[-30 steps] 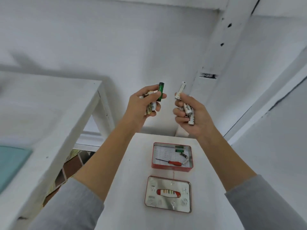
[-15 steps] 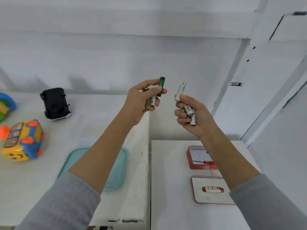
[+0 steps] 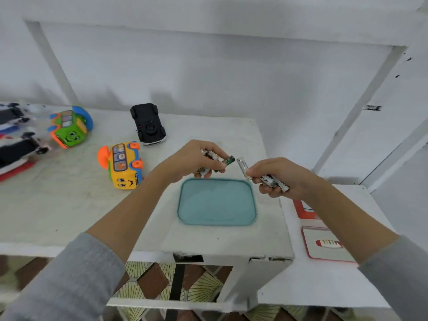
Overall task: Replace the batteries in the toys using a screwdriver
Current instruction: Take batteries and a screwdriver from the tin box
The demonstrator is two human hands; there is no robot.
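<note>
Both raised: left hand (image 3: 185, 162), right hand (image 3: 281, 177) gripping batteries (image 3: 269, 179)

white table (image 3: 69, 205) | teal tray (image 3: 217, 202); yellow bus toy (image 3: 124, 165); black toy car (image 3: 148, 123)

white battery (image 3: 266, 179) in the right hand (image 3: 281, 178) reads "...right".
</note>
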